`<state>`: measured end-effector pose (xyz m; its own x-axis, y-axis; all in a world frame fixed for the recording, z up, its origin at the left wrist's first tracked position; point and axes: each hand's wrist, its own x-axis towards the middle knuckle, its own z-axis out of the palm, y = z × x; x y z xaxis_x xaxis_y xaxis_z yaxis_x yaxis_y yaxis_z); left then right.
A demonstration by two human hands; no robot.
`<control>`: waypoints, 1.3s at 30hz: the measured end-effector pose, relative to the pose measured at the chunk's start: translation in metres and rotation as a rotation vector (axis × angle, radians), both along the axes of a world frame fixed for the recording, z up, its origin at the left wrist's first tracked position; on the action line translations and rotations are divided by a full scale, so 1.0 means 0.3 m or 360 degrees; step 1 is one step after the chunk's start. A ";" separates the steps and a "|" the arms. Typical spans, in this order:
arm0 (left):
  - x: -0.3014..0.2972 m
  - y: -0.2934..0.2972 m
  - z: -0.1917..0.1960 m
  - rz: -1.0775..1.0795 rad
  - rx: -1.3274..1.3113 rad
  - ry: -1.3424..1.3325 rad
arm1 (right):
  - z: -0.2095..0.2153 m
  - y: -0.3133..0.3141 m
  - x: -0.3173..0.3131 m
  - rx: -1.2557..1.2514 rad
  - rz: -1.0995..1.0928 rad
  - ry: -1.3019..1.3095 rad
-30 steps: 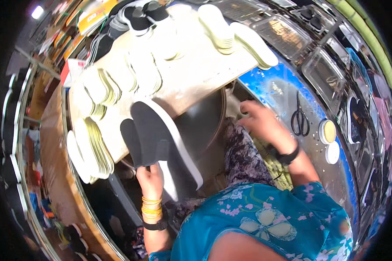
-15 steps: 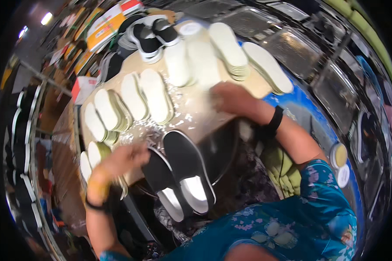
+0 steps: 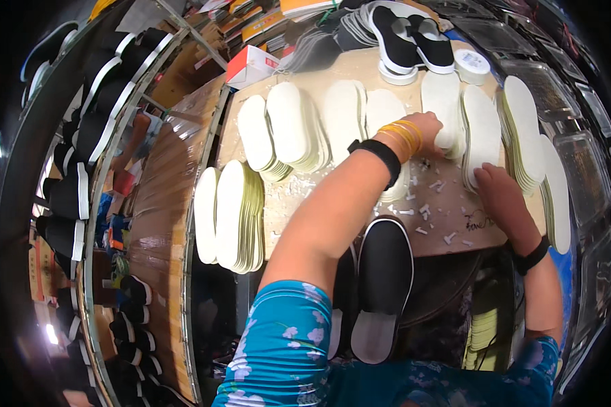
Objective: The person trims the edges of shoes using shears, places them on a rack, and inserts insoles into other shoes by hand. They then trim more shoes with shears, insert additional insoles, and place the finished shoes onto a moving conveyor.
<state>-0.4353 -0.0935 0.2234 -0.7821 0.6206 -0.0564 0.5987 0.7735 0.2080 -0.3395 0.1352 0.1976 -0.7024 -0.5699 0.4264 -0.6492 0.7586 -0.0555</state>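
White insoles lie in several stacks on a tan board. My left hand (image 3: 422, 133), with yellow bands and a black strap at the wrist, has its fingers curled at the near end of one insole stack (image 3: 441, 102). Just to the right, my right hand (image 3: 506, 198) grips the near end of another insole (image 3: 482, 125), its fingertips at the edge. In front of me, partly behind my left arm, a pair of black slip-on shoes (image 3: 385, 271) with white trim rests at the board's near edge.
Small white scraps (image 3: 424, 210) are scattered over the board (image 3: 387, 224). At its far side stand black shoes (image 3: 414, 44) and round white tubs (image 3: 472, 66). A rack of shoes (image 3: 102, 102) is on the left; clear plastic trays (image 3: 577, 136) are on the right.
My view has turned left. My left hand has moved from beside the shoes across to the insole stacks at the far right. My right hand has come onto an insole's near end.
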 end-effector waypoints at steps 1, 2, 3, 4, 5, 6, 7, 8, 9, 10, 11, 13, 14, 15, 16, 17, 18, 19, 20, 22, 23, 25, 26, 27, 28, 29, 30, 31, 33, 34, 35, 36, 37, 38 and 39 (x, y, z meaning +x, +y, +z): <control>-0.010 0.006 0.002 0.0025 -0.0009 0.0018 | 0.006 -0.024 0.000 -0.0009 0.0025 0.0018; -0.017 0.031 -0.002 0.0150 -0.0056 -0.0043 | 0.020 -0.038 0.009 0.0056 -0.0032 -0.0005; 0.008 0.057 0.028 0.0261 -0.0096 -0.0115 | 0.025 -0.034 0.019 0.0126 -0.0105 -0.0039; 0.034 0.083 0.071 0.0267 -0.0187 -0.0177 | 0.029 -0.030 0.024 0.0134 -0.0107 -0.0023; 0.066 0.086 0.081 0.0273 -0.0179 -0.0154 | 0.031 -0.036 0.028 0.0215 -0.0165 -0.0073; 0.097 0.094 0.093 0.0370 -0.0088 0.0014 | 0.035 -0.039 0.033 0.0292 -0.0224 -0.0116; 0.120 0.103 0.109 0.0464 0.0002 0.0187 | 0.035 -0.039 0.035 0.0292 -0.0222 -0.0081; 0.156 0.095 0.141 0.0552 0.0210 0.0492 | 0.036 -0.036 0.039 0.0337 -0.0255 -0.0083; 0.185 0.073 0.179 0.0578 0.0331 0.0606 | 0.051 -0.024 0.051 0.0382 -0.0290 -0.0084; 0.213 0.051 0.220 0.0664 0.0456 0.0565 | 0.080 -0.007 0.062 0.0320 -0.0387 -0.0095; 0.285 -0.001 0.301 0.0768 0.0569 0.0513 | 0.112 -0.003 0.082 0.0086 -0.0403 0.0119; 0.405 -0.113 0.372 0.0637 0.0921 0.0687 | 0.220 0.051 0.163 -0.0242 -0.0592 0.0301; 0.475 -0.221 0.394 0.0489 0.0896 0.0932 | 0.278 0.035 0.214 -0.0573 -0.0547 0.0410; 0.556 -0.347 0.390 0.0611 0.1354 0.0821 | 0.352 0.013 0.267 -0.0741 -0.0455 0.0617; 0.684 -0.427 0.460 0.0805 0.1292 0.0436 | 0.404 0.068 0.334 -0.0884 -0.0413 0.0614; 0.840 -0.468 0.557 0.0849 0.0706 0.0619 | 0.440 0.115 0.423 -0.1385 -0.0301 0.0291; 0.947 -0.468 0.613 0.1139 0.1378 0.0123 | 0.471 0.155 0.517 -0.1631 -0.0292 0.0060; 1.038 -0.529 0.592 0.0934 0.1538 0.0347 | 0.501 0.181 0.604 -0.1899 -0.0272 -0.0140; 1.152 -0.481 0.596 0.1502 0.1966 0.0348 | 0.512 0.198 0.667 -0.2064 -0.0207 -0.0209; 1.420 -0.678 0.592 0.1566 0.1697 0.0270 | 0.515 0.242 0.738 -0.2132 -0.0273 -0.0548; 1.520 -0.730 0.553 0.1716 0.1755 0.0312 | 0.503 0.244 0.769 -0.2124 -0.0319 -0.0688; 1.663 -0.736 0.497 0.1846 0.1650 0.0258 | 0.479 0.218 0.833 -0.2032 -0.0364 -0.1068; 1.703 -0.686 0.507 0.1700 0.1646 -0.0087 | 0.465 0.184 0.857 -0.1953 -0.0354 -0.1136; 1.723 -0.622 0.492 0.1855 0.1579 -0.0098 | 0.453 0.143 0.882 -0.1879 -0.0336 -0.1204; 1.681 -0.575 0.437 0.1784 0.1507 -0.0210 | 0.430 0.112 0.911 -0.1772 -0.0364 -0.1139; 1.673 -0.500 0.404 0.1767 0.1436 -0.0260 | 0.420 0.085 0.911 -0.1658 -0.0317 -0.1103; 1.706 -0.443 0.392 0.1636 0.1130 -0.0076 | 0.414 0.029 0.929 -0.1317 -0.0169 -0.0824; 1.695 -0.396 0.353 0.1445 0.0843 0.0062 | 0.400 -0.018 0.956 -0.0963 -0.0086 -0.0519; 1.710 -0.262 0.318 0.1002 0.0379 0.0212 | 0.371 -0.076 1.036 -0.0204 0.0373 0.0104; 1.708 -0.197 0.308 0.0797 0.0317 0.0204 | 0.395 -0.134 1.096 0.0127 0.0372 -0.0198; 1.716 -0.149 0.304 0.0603 0.0249 0.0202 | 0.358 -0.170 1.122 -0.0138 0.0689 0.0096; 1.704 -0.117 0.267 0.0606 0.0107 0.0236 | 0.312 -0.213 1.132 -0.0232 0.0845 0.0214; 1.687 -0.094 0.226 0.0577 -0.0028 0.0271 | 0.275 -0.233 1.150 -0.0097 0.0905 0.0239; 1.650 -0.078 0.207 0.0681 -0.0075 0.0154 | 0.221 -0.247 1.151 0.0092 0.0958 0.0227; 1.634 -0.100 0.161 0.0648 -0.0054 0.0219 | 0.159 -0.273 1.124 -0.0046 0.1051 0.0329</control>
<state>0.0550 -0.1236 0.2717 -0.9644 0.2595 0.0504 0.2637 0.9573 0.1182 -0.0023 0.0533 0.2454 -0.1152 -0.8366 0.5355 -0.9740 0.2011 0.1046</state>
